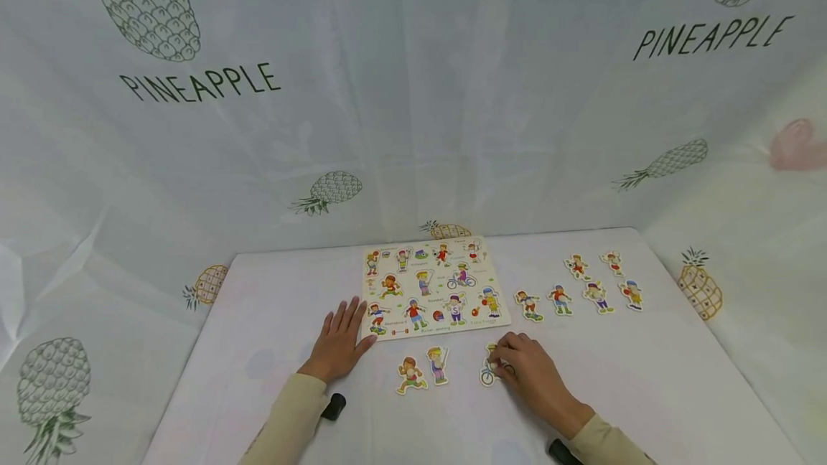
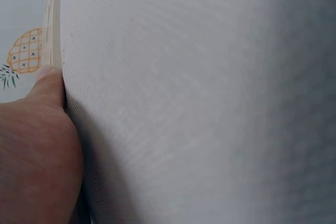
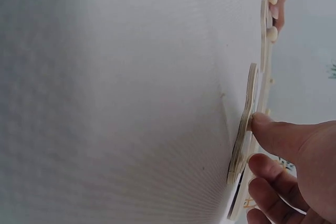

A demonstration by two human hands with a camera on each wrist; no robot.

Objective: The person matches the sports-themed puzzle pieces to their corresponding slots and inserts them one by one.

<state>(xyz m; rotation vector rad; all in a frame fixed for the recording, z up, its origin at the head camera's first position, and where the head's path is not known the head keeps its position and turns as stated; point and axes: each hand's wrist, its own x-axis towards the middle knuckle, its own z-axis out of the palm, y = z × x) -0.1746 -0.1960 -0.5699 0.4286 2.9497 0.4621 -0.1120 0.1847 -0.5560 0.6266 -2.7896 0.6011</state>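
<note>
A wooden puzzle board [image 1: 431, 291] printed with children at sports lies at the back of the table. My left hand [image 1: 339, 336] rests flat by its front left corner, fingers spread and fingertips at the board's edge. In the left wrist view the thumb [image 2: 50, 85] reaches to that edge. My right hand [image 1: 533, 375] pinches a cyclist puzzle piece [image 1: 487, 377] in front of the board, covering part of it. Seen edge-on in the right wrist view, the piece [image 3: 242, 129] is tilted, with thumb and fingers at its top side.
A runner piece [image 1: 410, 375] and a golfer piece [image 1: 437, 365] lie left of my right hand. Right of the board are several more pieces, among them a skateboarder [image 1: 529, 306] and a roller skater [image 1: 560, 300]. Pineapple-print cloth [image 1: 413, 128] hangs behind the table.
</note>
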